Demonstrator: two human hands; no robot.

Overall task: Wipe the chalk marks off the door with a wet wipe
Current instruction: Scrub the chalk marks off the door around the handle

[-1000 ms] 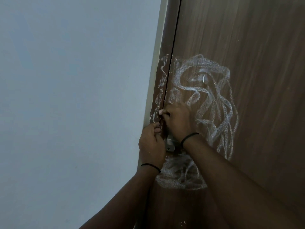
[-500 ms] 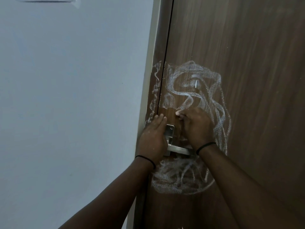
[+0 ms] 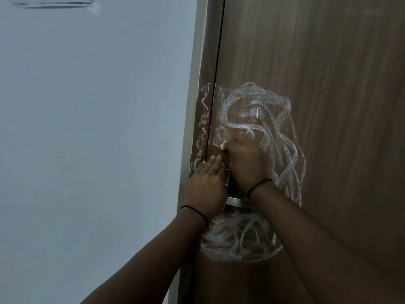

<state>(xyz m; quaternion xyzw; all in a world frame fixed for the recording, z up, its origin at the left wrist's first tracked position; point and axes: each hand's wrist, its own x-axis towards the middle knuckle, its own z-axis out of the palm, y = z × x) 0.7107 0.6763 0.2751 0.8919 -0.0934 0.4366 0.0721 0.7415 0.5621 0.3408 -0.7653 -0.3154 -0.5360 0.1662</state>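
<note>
Right hand (image 3: pixel 242 160) fisted on what looks like the wet wipe (image 3: pixel 223 146); left hand (image 3: pixel 207 185) flat, bracing the door (image 3: pixel 328 84). Press firmly, sweep overlapping strokes across the chalk marks (image 3: pixel 263 119).

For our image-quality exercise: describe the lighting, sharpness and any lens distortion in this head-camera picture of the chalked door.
Head view: dim, even light, no glare and no hard shadows; the hands, left and right, look dark; the chalk marks are fairly sharp with visible grain; the door edge leans, suggesting wide-angle tilt.
</note>
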